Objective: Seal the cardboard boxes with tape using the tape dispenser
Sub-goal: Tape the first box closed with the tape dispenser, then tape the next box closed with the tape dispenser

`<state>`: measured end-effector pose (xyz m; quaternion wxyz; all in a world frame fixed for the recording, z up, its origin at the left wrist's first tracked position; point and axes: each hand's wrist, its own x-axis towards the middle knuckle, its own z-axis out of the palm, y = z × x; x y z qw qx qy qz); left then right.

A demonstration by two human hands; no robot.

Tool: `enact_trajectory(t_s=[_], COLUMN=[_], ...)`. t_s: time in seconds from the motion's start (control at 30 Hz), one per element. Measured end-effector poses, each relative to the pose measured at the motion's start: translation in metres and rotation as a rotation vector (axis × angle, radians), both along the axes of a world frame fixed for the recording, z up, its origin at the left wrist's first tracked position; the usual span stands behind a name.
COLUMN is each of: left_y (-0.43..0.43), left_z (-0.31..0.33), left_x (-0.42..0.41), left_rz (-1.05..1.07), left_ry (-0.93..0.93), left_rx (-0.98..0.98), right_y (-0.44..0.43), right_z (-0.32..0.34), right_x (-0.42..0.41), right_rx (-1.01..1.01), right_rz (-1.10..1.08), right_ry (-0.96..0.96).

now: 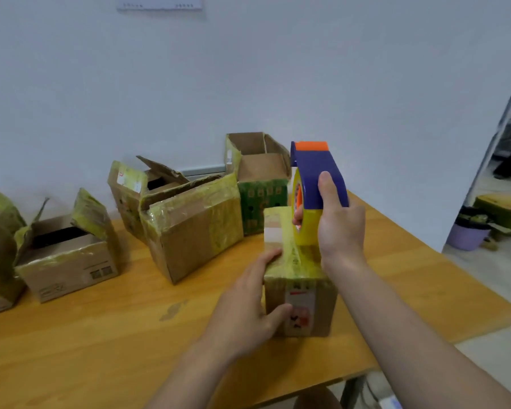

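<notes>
The box stands on the desk near its right edge. The left hand grips its left side, thumb on the front. The right hand curls its fingers round the dispenser atop the box.

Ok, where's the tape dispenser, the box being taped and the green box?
Tape dispenser (316,166): head view, blue body.
Box being taped (326,307): head view, brown front face.
Green box (261,208): head view, green side.
</notes>
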<state>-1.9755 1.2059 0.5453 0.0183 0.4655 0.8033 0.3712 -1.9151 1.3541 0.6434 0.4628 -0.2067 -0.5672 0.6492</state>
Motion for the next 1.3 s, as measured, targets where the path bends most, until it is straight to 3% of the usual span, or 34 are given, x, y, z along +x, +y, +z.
enact_trajectory(t_s=[0.4, 0.63, 0.73, 0.87, 1.03, 1.3], left_y=[0.176, 0.237, 0.231, 0.182, 0.107, 0.086], left_z=[0.014, 0.014, 0.022, 0.022, 0.006, 0.005], left_x=[-0.053, -0.086, -0.094, -0.112, -0.159, -0.189], left_rz=[0.074, 0.092, 0.045, 0.209, 0.385, 0.454], left_ry=[0.044, 0.063, 0.067, 0.136, 0.071, 0.123], left_rx=[-0.105, -0.141, -0.119, 0.023, -0.131, -0.215], right_y=[0.090, 0.112, 0.106, 0.093, 0.070, 0.061], right_z=[-0.014, -0.029, -0.037, -0.045, -0.055, -0.073], right_x=[0.049, 0.042, 0.035, 0.025, -0.006, -0.064], right_rx=[0.215, 0.242, 0.181, 0.118, 0.063, -0.007], right_rz=[-0.229, -0.179, -0.133, 0.004, 0.153, 0.064], right_ry=[-0.086, -0.116, -0.089, -0.028, -0.016, -0.082])
